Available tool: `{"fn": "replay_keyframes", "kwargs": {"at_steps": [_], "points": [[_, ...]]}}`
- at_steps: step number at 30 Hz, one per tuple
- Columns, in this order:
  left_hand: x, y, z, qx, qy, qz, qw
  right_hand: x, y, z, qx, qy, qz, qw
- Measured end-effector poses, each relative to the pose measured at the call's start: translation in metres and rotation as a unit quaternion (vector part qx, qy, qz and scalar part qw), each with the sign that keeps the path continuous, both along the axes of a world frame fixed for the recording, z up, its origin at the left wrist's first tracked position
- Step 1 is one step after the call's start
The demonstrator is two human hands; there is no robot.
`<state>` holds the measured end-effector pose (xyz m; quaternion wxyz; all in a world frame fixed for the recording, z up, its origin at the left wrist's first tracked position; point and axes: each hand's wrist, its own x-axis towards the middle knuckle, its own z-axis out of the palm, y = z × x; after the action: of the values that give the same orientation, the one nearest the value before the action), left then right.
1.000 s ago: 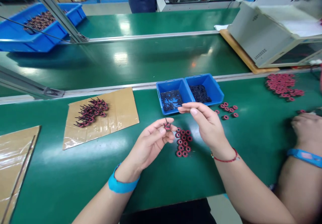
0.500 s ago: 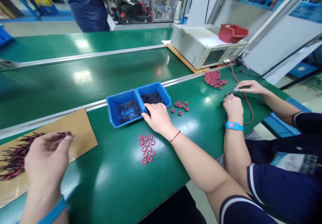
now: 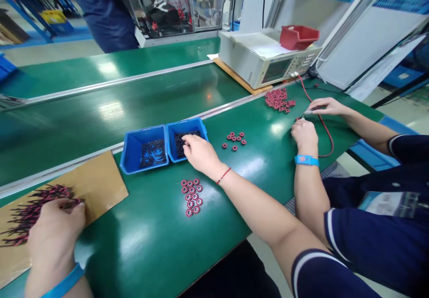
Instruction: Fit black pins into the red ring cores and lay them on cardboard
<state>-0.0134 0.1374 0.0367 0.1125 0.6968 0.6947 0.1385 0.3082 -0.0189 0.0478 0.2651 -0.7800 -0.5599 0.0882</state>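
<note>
My left hand, with a blue wristband, is closed over the cardboard sheet. Its fingertips pinch a red-and-black wired piece, mostly hidden by the fingers. Beside it lies a pile of similar red pieces with black leads. My right hand, a red cord at its wrist, reaches over the front edge of the right blue bin. Thumb and forefinger come together at the short black tubes inside; whether they grip one is hidden. The left blue bin holds more black tubes.
Red-wound rings lie in front of the bins, with a smaller group to the right. A co-worker's hands work near a red ring pile and a grey instrument. Another person stands across the bench.
Both blue bins have slid left. My right hand has gone from the divider between them to the right bin's contents. My left hand has lowered toward the pile, still pinching its piece.
</note>
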Motion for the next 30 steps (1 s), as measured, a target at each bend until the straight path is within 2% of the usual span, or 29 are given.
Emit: {"fn": "replay_keyframes", "kwargs": {"at_steps": [1,4,6,7,9,10,11,12,16,23,27,30], "points": [[0.007,-0.010,0.011,-0.024,0.018,0.026,0.999,0.003,0.005,0.002,-0.015,0.000,-0.008,1.000],[0.032,-0.040,0.035,0.053,-0.010,0.030,0.998,0.011,0.024,0.006,-0.075,0.006,-0.020,0.997],[0.050,-0.057,0.038,0.063,-0.063,-0.062,0.994,0.015,0.039,0.006,-0.116,0.013,-0.020,0.993],[0.058,-0.065,0.034,0.032,-0.102,-0.124,0.987,0.016,0.046,0.005,-0.131,0.014,-0.019,0.991],[0.075,-0.080,0.021,-0.092,-0.153,-0.281,0.943,0.019,0.055,0.003,-0.150,0.011,-0.019,0.988],[0.083,-0.087,0.012,-0.137,-0.149,-0.345,0.916,0.020,0.058,0.002,-0.153,0.007,-0.020,0.988],[0.090,-0.094,0.004,-0.151,-0.143,-0.393,0.896,0.021,0.060,0.001,-0.153,0.003,-0.021,0.988],[0.097,-0.100,-0.004,-0.141,-0.137,-0.418,0.887,0.021,0.060,0.000,-0.149,-0.002,-0.021,0.989],[0.116,-0.118,-0.022,-0.076,-0.148,-0.447,0.879,0.020,0.055,-0.002,-0.111,-0.018,-0.016,0.994],[0.132,-0.118,-0.029,-0.033,-0.121,-0.489,0.863,0.014,0.032,0.009,-0.031,-0.020,0.001,0.999],[0.133,-0.114,-0.031,-0.031,-0.140,-0.477,0.867,0.008,0.009,0.014,0.001,0.005,0.030,1.000],[0.127,-0.113,-0.027,-0.082,-0.220,-0.421,0.876,0.003,-0.010,0.017,0.051,0.076,0.043,0.995]]}}
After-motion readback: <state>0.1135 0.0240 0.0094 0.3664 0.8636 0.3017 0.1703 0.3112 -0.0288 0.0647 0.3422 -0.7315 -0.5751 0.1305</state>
